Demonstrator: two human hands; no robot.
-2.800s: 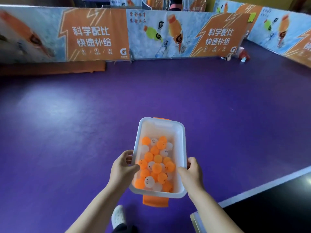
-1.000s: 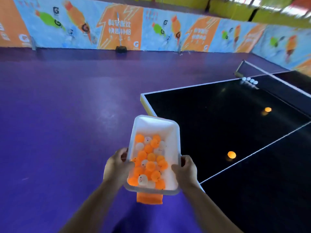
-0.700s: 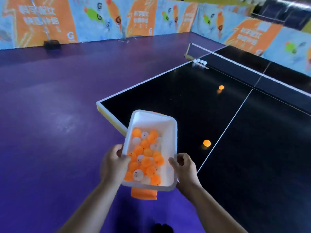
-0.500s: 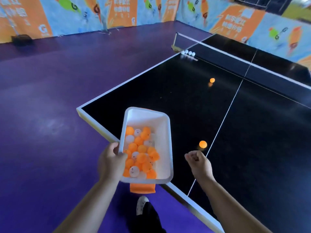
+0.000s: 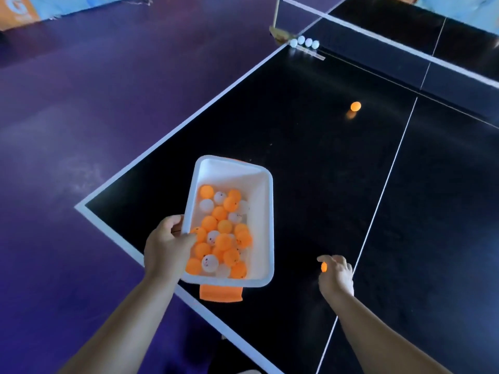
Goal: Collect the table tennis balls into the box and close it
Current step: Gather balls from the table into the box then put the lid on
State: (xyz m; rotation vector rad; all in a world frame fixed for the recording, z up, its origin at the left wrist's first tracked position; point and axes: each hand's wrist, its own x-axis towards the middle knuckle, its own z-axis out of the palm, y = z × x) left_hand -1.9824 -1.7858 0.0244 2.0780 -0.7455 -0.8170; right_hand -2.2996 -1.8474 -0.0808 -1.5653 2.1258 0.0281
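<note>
My left hand (image 5: 165, 247) grips the left rim of a white plastic box (image 5: 261, 211), held over the near corner of the black table. Several orange and white balls (image 5: 221, 233) fill its near half. An orange lid or latch (image 5: 221, 292) hangs below the box's near end. To the right of the box, my right hand (image 5: 334, 275) is closed around an orange ball (image 5: 324, 266) just above the table. Another orange ball (image 5: 355, 106) lies farther out on the table. Several white balls (image 5: 304, 42) sit by the net post.
The black table tennis table (image 5: 310, 147) has white edge lines and a centre line. Its net (image 5: 378, 49) crosses the far side, clamped at a post (image 5: 278, 31). Purple floor (image 5: 81, 103) spreads to the left, with printed barrier boards (image 5: 27, 6) at the far edge.
I turned from the floor to the table. My right hand let go of the box, reached right and closed on the orange ball near the centre line. My left hand alone holds the box.
</note>
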